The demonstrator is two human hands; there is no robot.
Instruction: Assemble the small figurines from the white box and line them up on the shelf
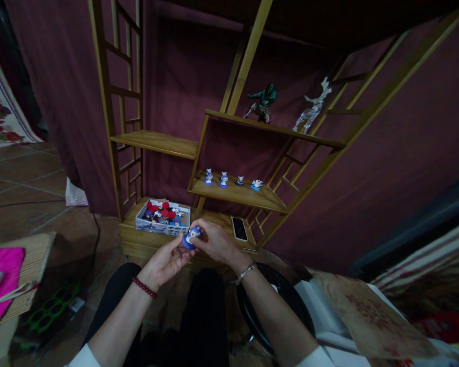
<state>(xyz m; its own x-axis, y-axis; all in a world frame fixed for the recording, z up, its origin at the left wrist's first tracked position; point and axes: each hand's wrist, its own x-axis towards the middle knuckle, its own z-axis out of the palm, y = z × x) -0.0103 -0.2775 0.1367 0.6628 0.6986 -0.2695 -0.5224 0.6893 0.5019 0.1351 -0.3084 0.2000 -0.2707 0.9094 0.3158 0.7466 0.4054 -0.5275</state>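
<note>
Between my two hands is a small purple-and-white figurine (192, 237) on a round purple base. My left hand (172, 261) has thumb and fingers closed at the base, palm turned up. From the right, my right hand (216, 242) pinches the figurine's upper side, hiding part of it. Just behind my hands stands a shallow open box (156, 226), filled with red, dark and purple small pieces. On the middle shelf (237, 192) several similar figurines (223, 179) stand in short rows, with a light-blue-based figurine (256, 184) at the right end.
A phone (239, 229) lies on the bottom board right of my hands. Higher up are a dark green crouching statue (263, 103) and a clear deer statue (312, 108). Wooden uprights (248, 56) divide the shelving. A black round stool (290, 306) sits below my right forearm.
</note>
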